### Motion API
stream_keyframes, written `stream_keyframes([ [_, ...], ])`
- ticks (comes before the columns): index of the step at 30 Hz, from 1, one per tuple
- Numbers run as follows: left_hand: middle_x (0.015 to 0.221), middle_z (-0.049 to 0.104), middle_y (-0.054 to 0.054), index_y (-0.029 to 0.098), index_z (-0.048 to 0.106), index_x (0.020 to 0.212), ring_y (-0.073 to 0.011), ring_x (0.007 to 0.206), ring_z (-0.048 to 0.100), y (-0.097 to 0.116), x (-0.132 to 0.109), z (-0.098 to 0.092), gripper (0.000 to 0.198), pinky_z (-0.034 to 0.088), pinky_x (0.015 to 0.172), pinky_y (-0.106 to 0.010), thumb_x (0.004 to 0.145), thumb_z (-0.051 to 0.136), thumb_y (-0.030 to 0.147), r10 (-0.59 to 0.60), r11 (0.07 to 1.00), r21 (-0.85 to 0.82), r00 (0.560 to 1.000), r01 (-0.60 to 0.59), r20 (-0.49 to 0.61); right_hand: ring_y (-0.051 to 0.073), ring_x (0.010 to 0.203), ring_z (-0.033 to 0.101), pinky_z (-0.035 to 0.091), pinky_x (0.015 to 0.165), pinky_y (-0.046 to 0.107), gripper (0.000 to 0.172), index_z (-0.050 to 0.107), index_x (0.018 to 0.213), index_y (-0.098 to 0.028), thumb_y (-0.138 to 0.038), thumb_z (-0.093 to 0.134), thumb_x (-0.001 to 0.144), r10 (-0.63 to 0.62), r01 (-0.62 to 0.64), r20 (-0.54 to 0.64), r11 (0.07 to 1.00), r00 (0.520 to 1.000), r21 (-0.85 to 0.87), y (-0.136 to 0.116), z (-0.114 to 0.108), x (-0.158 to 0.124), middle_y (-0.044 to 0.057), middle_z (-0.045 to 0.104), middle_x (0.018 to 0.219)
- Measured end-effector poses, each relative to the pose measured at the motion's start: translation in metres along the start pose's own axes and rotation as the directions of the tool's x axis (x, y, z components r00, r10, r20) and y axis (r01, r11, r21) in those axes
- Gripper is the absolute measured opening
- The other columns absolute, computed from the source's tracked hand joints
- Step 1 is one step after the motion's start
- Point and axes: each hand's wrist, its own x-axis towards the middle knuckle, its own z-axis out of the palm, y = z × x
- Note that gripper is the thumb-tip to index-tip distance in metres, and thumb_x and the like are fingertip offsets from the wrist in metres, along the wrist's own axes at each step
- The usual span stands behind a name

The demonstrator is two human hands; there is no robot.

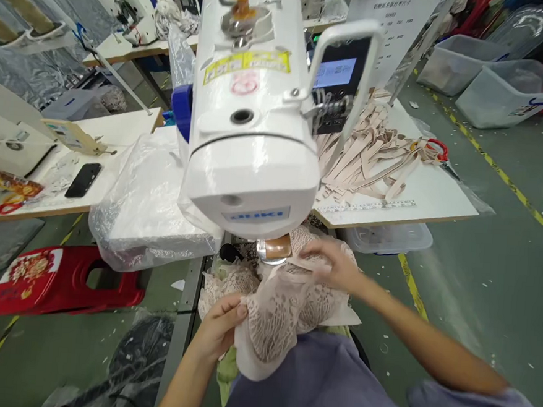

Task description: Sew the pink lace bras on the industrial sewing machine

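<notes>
Lace sits under our sewing machine: left hand pinches its edge, right hand presses flat, feeding next needs steady guidance.

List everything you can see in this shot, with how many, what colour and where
Sewing machine: one, white, centre, on the table.
Control panel: one, black with a lit screen, right of the machine head.
Lace garment: one piece, beige, under the machine head, held in both hands.
Fabric straps: a pile, beige, on the white table to the right.
Scissors: one pair, red handles, by the straps.
Plastic bag: one, clear, left of the machine.
Phone: one, black, on the left table.
Stool: one, red, on the floor at left.
Bins: two, clear, on the floor at upper right.
Left hand: grips the lace's near edge.
Right hand: lies on the lace by the needle area.
</notes>
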Motion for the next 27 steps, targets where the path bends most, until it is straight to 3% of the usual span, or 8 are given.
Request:
stream_keyframes([
  [3, 0.056, 0.065, -0.005, 0.014, 0.072, 0.071, -0.0189, 0.054, 0.062, -0.011, -0.006, -0.018, 0.039, 0.049, 0.054, -0.028, 0.061, 0.087, 0.049, 0.046, 0.999, -0.011, 0.997, -0.047, -0.067, 0.023, 0.094, 0.062, 0.051, 0.079, 0.030, 0.043, 0.069, 0.107, -0.021, -0.052, 0.074, 0.078, -0.176, 0.098, 0.534, 0.980, 0.827, 0.171, 0.009, 0.045, -0.057, 0.005, 0.067, 0.098],
  [5, 0.062, 0.068, -0.006, 0.016, 0.074, 0.077, -0.0217, 0.060, 0.066, -0.015, -0.007, -0.034, 0.042, 0.053, 0.060, -0.030, 0.057, 0.088, 0.050, 0.085, 0.995, -0.042, 0.977, -0.095, -0.197, 0.017, 0.083, 0.059, 0.047, 0.072, 0.024, 0.032, 0.070, 0.102, -0.018, -0.044, 0.068, 0.085, -0.220, 0.055, 0.665, 0.964, 0.714, 0.260, 0.015, 0.065, -0.073, 0.001, 0.066, 0.088],
  [9, 0.093, 0.075, -0.013, 0.019, 0.074, 0.091, -0.0371, 0.098, 0.068, -0.004, -0.004, -0.055, 0.055, 0.055, 0.081, -0.044, 0.057, 0.083, 0.061, 0.091, 0.967, 0.255, 0.920, 0.010, -0.381, 0.011, 0.066, 0.050, 0.037, 0.059, 0.020, 0.023, 0.071, 0.090, -0.014, -0.036, 0.064, 0.086, -0.125, -0.076, 0.617, 0.954, 0.777, 0.289, 0.013, 0.066, -0.076, -0.003, 0.058, 0.072],
  [11, 0.114, 0.070, -0.016, 0.021, 0.074, 0.102, -0.0422, 0.120, 0.056, 0.004, -0.006, -0.049, 0.053, 0.050, 0.095, -0.049, 0.066, 0.078, 0.060, 0.233, 0.830, 0.557, 0.887, 0.032, -0.399, 0.011, 0.065, 0.052, 0.038, 0.060, 0.020, 0.020, 0.071, 0.088, -0.013, -0.032, 0.064, 0.087, -0.152, -0.001, 0.610, 0.970, 0.778, 0.244, 0.004, 0.056, -0.076, -0.002, 0.061, 0.072],
  [14, 0.138, 0.058, -0.015, 0.025, 0.067, 0.124, -0.0396, 0.139, 0.039, 0.007, -0.013, -0.014, 0.054, 0.037, 0.112, -0.048, 0.076, 0.073, 0.049, 0.372, 0.596, 0.791, 0.920, -0.138, -0.119, 0.012, 0.068, 0.059, 0.040, 0.064, 0.021, 0.020, 0.073, 0.088, -0.015, -0.028, 0.058, 0.092, -0.353, 0.249, 0.703, 0.935, 0.618, 0.251, -0.019, 0.044, -0.077, 0.001, 0.069, 0.075],
  [17, 0.137, 0.059, -0.013, 0.026, 0.059, 0.135, -0.0364, 0.133, 0.047, 0.001, -0.010, 0.026, 0.066, 0.036, 0.112, -0.045, 0.073, 0.078, 0.038, 0.193, 0.491, 0.800, 0.939, -0.343, 0.285, 0.014, 0.070, 0.062, 0.040, 0.062, 0.023, 0.018, 0.073, 0.084, -0.021, -0.024, 0.057, 0.092, -0.396, 0.353, 0.765, 0.906, 0.508, 0.235, -0.043, 0.036, -0.075, 0.001, 0.074, 0.080],
  [22, 0.076, 0.064, -0.002, 0.018, 0.068, 0.092, -0.0163, 0.068, 0.055, -0.007, 0.013, 0.045, 0.022, 0.041, 0.065, -0.024, 0.083, 0.065, 0.037, 0.029, 0.406, 0.857, 0.942, -0.317, 0.334, 0.016, 0.075, 0.065, 0.040, 0.064, 0.025, 0.018, 0.065, 0.104, -0.023, -0.022, 0.050, 0.093, -0.181, 0.245, 0.691, 0.970, 0.700, 0.007, -0.050, 0.027, -0.076, 0.002, 0.074, 0.088],
  [27, 0.057, 0.045, 0.002, 0.017, 0.055, 0.066, -0.0103, 0.053, 0.041, 0.001, 0.020, 0.040, 0.035, 0.021, 0.053, -0.026, 0.095, 0.050, 0.038, 0.119, 0.269, 0.894, 0.933, -0.359, 0.339, 0.018, 0.071, 0.064, 0.036, 0.063, 0.026, 0.022, 0.060, 0.110, -0.020, -0.022, 0.052, 0.090, -0.087, 0.161, 0.578, 0.984, 0.811, -0.079, -0.040, 0.023, -0.075, 0.002, 0.072, 0.077],
])
